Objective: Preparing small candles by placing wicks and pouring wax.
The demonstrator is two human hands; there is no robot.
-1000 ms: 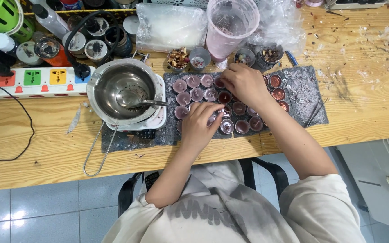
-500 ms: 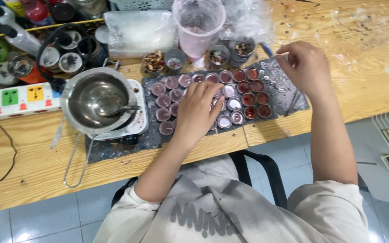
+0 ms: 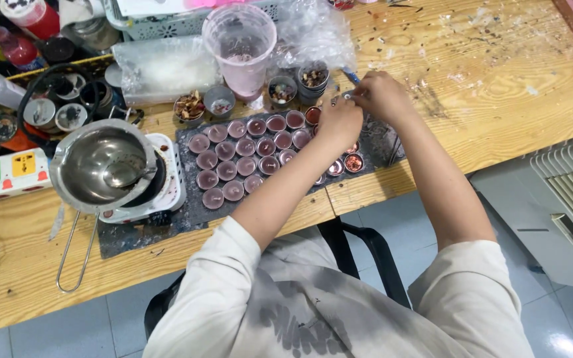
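Both hands (image 3: 359, 109) now together, perhaps pinching.

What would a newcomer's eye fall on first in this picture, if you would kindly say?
First, the rows of small pink-filled cups on a dark mat in the middle of the wooden table. Above their far right end the left hand and right hand meet, fingers pinched together. On the left, a shiny steel pot with a wire handle sits on a small white hotplate.
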